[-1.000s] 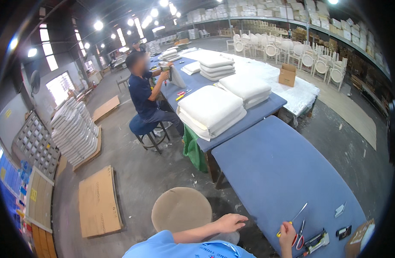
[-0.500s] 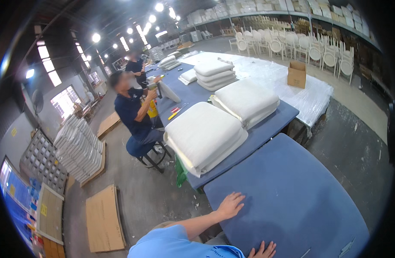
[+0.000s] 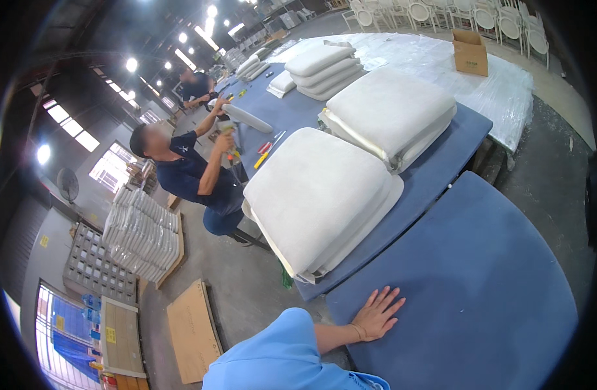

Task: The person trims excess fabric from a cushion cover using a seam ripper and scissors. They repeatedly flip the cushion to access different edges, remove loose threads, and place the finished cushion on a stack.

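Observation:
My left hand (image 3: 378, 316) lies palm down on the blue-covered tabletop (image 3: 467, 279), near its left edge. Its fingers are spread and hold nothing. My right hand is out of the picture. Just beyond my left hand, a stack of white seat cushions (image 3: 318, 195) sits on the adjoining blue worktable (image 3: 415, 201). Another white cushion stack (image 3: 389, 114) stands behind it to the right.
To the left, a co-worker (image 3: 188, 162) on a stool handles a white cushion (image 3: 246, 118) and a tool. Red and yellow hand tools (image 3: 262, 156) lie nearby. A cardboard box (image 3: 470, 53) stands on plastic-wrapped goods (image 3: 415, 58). Flat cardboard (image 3: 193, 331) lies on the floor.
My view has swung, so the cushion stacks appear larger. My left hand still rests flat on the tabletop, fingers now spread wider. My right hand has gone out of view.

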Tool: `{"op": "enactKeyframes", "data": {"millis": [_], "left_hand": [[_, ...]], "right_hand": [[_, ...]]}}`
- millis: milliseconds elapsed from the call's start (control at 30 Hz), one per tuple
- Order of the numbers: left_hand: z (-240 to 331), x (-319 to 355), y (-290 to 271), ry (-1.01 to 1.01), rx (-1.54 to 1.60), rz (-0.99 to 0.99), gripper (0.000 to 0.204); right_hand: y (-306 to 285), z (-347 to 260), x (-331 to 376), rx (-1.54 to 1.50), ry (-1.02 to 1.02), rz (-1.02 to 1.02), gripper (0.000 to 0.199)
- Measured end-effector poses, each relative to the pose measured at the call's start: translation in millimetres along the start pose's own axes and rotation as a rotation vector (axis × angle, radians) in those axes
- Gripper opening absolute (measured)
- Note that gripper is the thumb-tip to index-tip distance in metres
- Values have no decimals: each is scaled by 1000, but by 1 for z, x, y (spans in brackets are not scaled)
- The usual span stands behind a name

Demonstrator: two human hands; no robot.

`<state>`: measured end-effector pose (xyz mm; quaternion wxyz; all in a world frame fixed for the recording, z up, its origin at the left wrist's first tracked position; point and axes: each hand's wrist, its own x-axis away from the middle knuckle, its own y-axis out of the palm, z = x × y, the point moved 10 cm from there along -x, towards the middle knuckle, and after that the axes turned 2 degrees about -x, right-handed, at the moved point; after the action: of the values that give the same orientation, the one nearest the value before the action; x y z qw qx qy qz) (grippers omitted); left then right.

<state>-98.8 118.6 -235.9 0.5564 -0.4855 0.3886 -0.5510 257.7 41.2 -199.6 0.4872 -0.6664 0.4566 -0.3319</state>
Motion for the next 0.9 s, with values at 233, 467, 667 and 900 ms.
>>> {"op": "enactKeyframes", "data": {"millis": [233,467,667,900], "left_hand": [[-6,10,2,32,41,91,61],[-8,17,-19,94,232,356,49],[-2,115,-23,354,544,390,45],[-131,255,25,17,697,18,35]], "right_hand": [[2,-7,16,-2,-43,92,55],[5,1,28,-29,-107,280,53],[45,33,80,93,277,395,52],[72,-37,146,97,451,482,57]]}}
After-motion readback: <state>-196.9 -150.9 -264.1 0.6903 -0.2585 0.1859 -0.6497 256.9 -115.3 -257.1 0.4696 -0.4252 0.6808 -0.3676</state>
